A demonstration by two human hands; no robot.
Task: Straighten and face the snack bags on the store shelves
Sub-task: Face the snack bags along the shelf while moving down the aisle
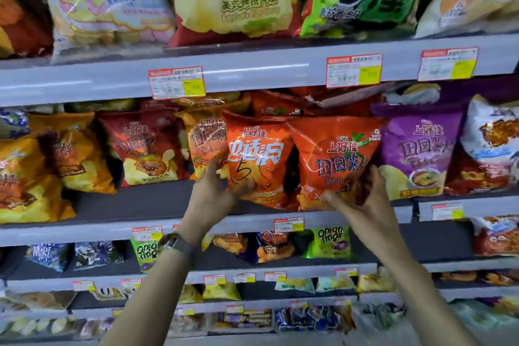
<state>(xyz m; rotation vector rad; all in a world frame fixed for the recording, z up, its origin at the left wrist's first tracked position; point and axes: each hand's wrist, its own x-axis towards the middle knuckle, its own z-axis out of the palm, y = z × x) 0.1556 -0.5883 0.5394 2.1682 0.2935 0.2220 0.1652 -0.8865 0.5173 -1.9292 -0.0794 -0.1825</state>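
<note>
Two orange-red snack bags stand side by side on the middle shelf (157, 201). My left hand (216, 191) grips the lower left of the left bag (259, 154), the one with white and blue lettering; thumb on its front, fingers behind. My right hand (365, 196) holds the bottom of the right bag (334, 160), which tilts slightly, thumb across its lower front, fingers round its right edge. A watch sits on my left wrist.
An orange bag (206, 137), a dark red bag (146, 149) and yellow-orange bags (73, 152) stand to the left, a purple bag (418, 149) to the right. Large bags fill the shelf above. Green onion-ring bags (331, 241) and small packets sit on lower shelves.
</note>
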